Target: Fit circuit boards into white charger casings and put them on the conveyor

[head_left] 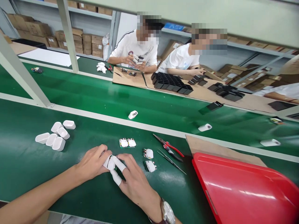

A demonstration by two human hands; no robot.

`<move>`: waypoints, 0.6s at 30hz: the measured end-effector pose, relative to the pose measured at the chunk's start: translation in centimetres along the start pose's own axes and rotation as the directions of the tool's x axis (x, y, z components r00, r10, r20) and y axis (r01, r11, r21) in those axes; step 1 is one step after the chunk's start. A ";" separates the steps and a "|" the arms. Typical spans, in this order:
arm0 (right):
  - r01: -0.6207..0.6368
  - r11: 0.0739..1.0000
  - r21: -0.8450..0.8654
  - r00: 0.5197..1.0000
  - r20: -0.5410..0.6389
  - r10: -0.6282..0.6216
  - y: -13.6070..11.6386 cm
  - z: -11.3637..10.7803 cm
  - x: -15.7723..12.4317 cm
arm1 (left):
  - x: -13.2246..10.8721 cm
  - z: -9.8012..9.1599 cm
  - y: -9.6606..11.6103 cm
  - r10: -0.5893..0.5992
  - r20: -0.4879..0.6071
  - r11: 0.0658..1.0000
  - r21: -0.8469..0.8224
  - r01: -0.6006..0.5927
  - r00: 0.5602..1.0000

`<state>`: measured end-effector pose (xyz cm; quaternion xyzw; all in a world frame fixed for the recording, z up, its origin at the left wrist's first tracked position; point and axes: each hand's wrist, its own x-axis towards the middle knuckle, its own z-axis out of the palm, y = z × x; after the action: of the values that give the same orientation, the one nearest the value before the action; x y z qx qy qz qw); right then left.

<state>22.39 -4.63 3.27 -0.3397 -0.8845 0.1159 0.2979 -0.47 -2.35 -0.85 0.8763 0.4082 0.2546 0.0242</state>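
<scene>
My left hand [93, 161] and my right hand [130, 179] meet on the green mat near the front edge. Both pinch one small part [111, 163] between their fingertips; white finger cots cover the tips and hide most of it. Small circuit boards with white blobs lie just beyond: a pair [127, 143], one [148, 153] and another [150, 166]. A cluster of empty white plastic shells [56, 137] sits to the left of my hands.
Red-handled pliers [168, 147] and tweezers [171, 161] lie right of the boards. A red bin [243, 189] fills the right corner on cardboard. White shells [133, 114] ride the belt beyond. Two people work opposite beside black trays [170, 83].
</scene>
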 end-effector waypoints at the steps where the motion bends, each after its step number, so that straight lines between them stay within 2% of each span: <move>1: -0.001 1.000 -0.004 1.000 0.008 0.001 0.0 0.0 0.0 | 0.0 0.1 0.0 -0.002 0.004 1.000 -0.003 0.002 1.000; 5: -0.010 1.000 -0.023 1.000 0.029 0.010 0.1 -0.3 0.3 | -0.1 0.3 0.1 0.003 0.010 0.999 -0.036 -0.003 1.000; 10: 0.011 1.000 0.029 1.000 -0.003 -0.011 0.2 -0.4 0.1 | -0.3 0.7 0.5 -0.036 0.072 0.983 -0.176 0.048 0.997; 18: 0.093 0.991 -0.096 0.996 0.027 -0.091 -0.2 1.0 0.5 | -0.6 0.8 0.5 -0.134 0.119 0.942 -0.293 0.164 0.984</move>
<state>21.36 -4.41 2.75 -0.3114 -0.9071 0.0629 0.2761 -0.07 -3.02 -1.63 0.8402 0.4282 0.2683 0.1967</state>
